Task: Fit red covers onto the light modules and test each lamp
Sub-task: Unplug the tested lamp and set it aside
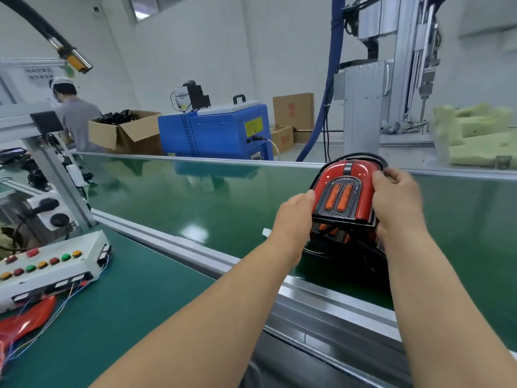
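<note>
Over the belt (195, 197), two hands (293, 217) (397, 203) hold one red-covered lamp (345, 191).

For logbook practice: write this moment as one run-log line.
left hand: grips lamp | right hand: grips lamp | lamp: red-covered, at conveyor

White walls (195, 51) and a high window (145, 8) rise beyond the fingers (397, 176); a blue machine (215, 133) and cardboard boxes (123, 133) stand left of them.

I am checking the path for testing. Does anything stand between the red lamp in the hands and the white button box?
Only the conveyor's aluminium rail runs between the red lamp and the white button box; left hand and right hand hold it.
</note>
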Demonstrator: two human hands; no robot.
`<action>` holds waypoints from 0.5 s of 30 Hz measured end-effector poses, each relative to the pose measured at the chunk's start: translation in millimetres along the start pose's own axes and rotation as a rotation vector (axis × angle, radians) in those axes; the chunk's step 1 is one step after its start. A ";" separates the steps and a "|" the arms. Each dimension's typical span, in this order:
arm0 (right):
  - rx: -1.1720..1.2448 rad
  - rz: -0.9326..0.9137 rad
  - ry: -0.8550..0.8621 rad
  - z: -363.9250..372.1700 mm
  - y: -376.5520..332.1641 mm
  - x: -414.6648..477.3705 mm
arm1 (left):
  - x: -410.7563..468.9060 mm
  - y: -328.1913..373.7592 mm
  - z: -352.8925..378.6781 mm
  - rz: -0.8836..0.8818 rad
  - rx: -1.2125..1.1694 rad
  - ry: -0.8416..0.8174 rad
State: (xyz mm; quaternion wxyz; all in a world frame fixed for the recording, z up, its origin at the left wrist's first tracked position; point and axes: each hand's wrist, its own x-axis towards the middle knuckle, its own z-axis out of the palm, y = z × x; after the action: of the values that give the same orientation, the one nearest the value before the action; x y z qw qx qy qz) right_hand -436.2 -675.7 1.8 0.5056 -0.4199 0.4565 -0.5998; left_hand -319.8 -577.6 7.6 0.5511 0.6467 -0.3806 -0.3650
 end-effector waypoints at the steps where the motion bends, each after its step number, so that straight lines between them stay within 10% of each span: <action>1: -0.043 -0.017 0.014 -1.0 1.3 0.2 | 0.3 -1.3 1.0 0.017 0.020 -0.005; 15: -0.187 -0.067 0.032 -12.7 4.2 -11.9 | -6.9 -8.6 -4.8 0.121 0.130 -0.004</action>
State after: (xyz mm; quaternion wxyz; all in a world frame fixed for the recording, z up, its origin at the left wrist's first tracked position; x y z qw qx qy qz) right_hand -445.9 -662.6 -5.7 0.4365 -0.4708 0.5039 -0.5779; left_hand -317.8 -568.5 0.1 0.5281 0.6562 -0.4430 -0.3070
